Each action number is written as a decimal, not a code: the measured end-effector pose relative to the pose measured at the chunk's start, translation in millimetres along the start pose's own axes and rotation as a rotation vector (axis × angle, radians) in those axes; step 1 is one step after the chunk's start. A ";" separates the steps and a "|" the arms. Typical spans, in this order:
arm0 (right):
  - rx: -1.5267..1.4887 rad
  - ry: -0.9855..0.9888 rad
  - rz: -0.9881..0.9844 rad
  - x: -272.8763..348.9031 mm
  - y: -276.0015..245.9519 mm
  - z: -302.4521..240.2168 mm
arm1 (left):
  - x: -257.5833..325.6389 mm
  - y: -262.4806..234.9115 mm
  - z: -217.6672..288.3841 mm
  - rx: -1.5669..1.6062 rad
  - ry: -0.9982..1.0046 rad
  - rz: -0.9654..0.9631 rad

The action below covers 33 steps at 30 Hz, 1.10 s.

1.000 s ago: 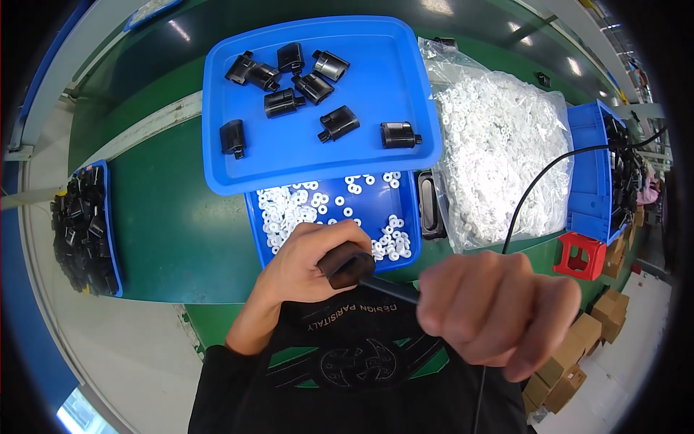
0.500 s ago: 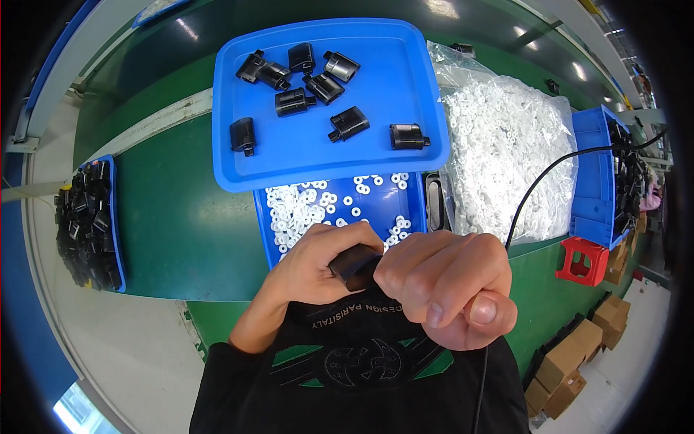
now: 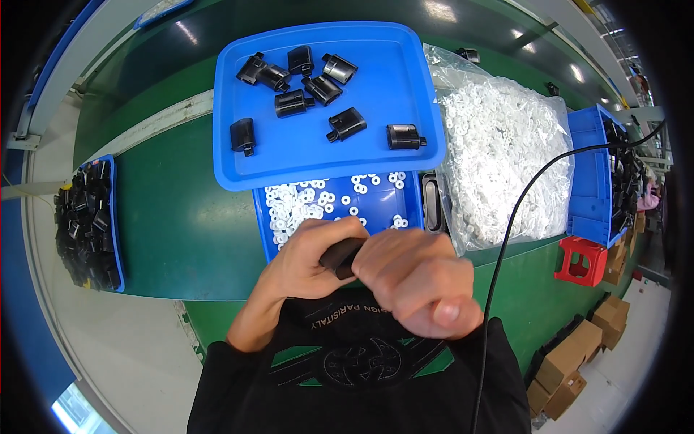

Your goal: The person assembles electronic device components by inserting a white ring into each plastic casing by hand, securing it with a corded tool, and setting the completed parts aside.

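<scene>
My left hand (image 3: 307, 257) grips a small black plastic part (image 3: 340, 257) close to my chest. My right hand (image 3: 419, 278) is closed into a fist and presses against that part from the right; whatever it holds is hidden inside the fist. Both hands hover over the near edge of a blue bin (image 3: 408, 192) with several white plastic rings (image 3: 296, 206) in it. Resting on top of that bin is a blue tray (image 3: 376, 79) carrying several black plastic parts (image 3: 293, 103).
A clear bag of white rings (image 3: 506, 159) lies to the right. A blue bin of black parts (image 3: 85, 220) sits at the far left, another blue bin (image 3: 589, 181) at the far right. A black cable (image 3: 520, 210) curves past a red block (image 3: 580, 259). Cardboard boxes (image 3: 578, 362) stand on the floor.
My right hand has moved left from beside my chest and closed against the black part in my left hand. The left hand has stayed nearly still.
</scene>
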State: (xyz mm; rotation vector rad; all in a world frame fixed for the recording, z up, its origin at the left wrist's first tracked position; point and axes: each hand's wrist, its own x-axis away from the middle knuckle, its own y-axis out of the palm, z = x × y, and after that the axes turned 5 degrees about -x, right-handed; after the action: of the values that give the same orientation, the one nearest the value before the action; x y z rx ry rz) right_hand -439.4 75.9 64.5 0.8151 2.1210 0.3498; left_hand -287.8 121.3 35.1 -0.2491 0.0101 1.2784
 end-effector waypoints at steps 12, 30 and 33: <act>-0.222 0.232 0.082 -15.2 -16.1 -13.7 | -3.9 -2.2 8.0 -0.120 0.022 -0.081; -0.137 0.123 0.042 -24.6 15.3 -14.4 | 7.7 -3.0 -14.8 0.114 0.198 -0.033; -0.139 0.130 0.030 -24.7 17.0 -17.7 | 6.4 -0.9 -6.7 0.103 0.214 0.008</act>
State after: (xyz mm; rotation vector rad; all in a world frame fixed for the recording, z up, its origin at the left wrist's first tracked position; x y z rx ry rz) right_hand -434.6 73.0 98.9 0.7617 2.1776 0.5737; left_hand -284.2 125.9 27.8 -0.2962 0.2592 1.2501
